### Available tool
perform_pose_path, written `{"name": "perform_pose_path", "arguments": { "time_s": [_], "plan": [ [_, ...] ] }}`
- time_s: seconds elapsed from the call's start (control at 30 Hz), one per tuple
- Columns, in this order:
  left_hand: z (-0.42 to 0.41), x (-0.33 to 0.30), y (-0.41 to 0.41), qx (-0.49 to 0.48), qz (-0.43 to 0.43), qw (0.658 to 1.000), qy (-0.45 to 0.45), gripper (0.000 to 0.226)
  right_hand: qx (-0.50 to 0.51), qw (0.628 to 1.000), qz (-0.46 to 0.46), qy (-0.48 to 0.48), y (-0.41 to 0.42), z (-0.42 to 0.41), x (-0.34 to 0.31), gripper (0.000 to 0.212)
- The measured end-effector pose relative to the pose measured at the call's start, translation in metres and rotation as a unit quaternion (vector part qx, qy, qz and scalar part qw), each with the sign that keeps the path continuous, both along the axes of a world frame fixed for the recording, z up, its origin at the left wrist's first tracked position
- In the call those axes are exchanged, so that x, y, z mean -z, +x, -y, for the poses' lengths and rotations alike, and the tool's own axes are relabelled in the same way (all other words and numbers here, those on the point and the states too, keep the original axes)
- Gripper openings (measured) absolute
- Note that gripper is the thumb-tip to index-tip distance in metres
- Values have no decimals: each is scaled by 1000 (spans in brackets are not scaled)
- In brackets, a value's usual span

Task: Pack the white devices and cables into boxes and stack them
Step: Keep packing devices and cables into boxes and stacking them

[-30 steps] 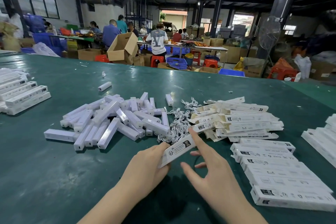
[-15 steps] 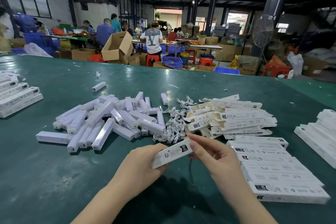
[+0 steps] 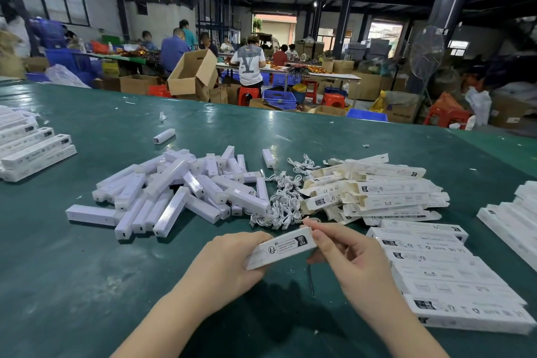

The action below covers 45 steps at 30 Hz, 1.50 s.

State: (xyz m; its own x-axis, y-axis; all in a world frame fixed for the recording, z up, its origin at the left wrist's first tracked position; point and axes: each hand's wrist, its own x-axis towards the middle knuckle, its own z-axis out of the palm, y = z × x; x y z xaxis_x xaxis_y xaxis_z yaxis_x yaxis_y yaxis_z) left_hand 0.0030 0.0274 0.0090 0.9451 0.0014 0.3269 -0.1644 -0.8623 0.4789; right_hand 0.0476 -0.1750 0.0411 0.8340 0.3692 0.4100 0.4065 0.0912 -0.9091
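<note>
The left hand (image 3: 229, 267) grips the near end of a box (image 3: 280, 247), fingers curled under it, thumb side on top. The right hand (image 3: 353, 256) pinches the far end, forefinger and thumb at the flap corner. A second ago the box lay low over the table (image 3: 87, 285) with the right hand spread flat beside it; it has since been lifted clear and the right fingers have closed on its end. Judgement: the flap is being tucked or opened; which one cannot be told, nor whether the box is filled.

Both forearms reach in from the near edge, wrists raised, box tilted up to the right.

Beyond lie cables (image 3: 280, 203), loose devices (image 3: 174, 195) to the left, flat boxes (image 3: 377, 192) to the right, and packed boxes (image 3: 447, 276) stacked just right of the hands.
</note>
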Motion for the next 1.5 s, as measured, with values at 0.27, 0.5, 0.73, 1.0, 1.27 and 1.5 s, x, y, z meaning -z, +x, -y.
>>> {"name": "perform_pose_path", "arguments": {
  "time_s": [0.27, 0.5, 0.73, 1.0, 1.27, 1.5],
  "plan": [
    [3, 3, 3, -67, -17, 998, 10, 38, 6, 994, 72, -79, -7, -8, 16, 38],
    [17, -2, 3, -67, -33, 995, 62, 33, -83, 991, -16, -104, -8, -20, 36, 80],
    [14, -1, -2, -41, -4, 999, -17, 42, 80, 978, -154, 118, 17, -6, 25, 55],
    [26, -10, -7, 135, -34, 908, -395, 38, -8, 933, -291, 211, 15, -11, 24, 71],
    [32, -19, -15, 252, -103, 836, -477, 45, -64, 936, -298, 177, 12, -3, 14, 77],
    [35, -17, -12, 221, -64, 850, -473, 34, -167, 922, -321, 138, 2, -11, 12, 71]
  ]
}}
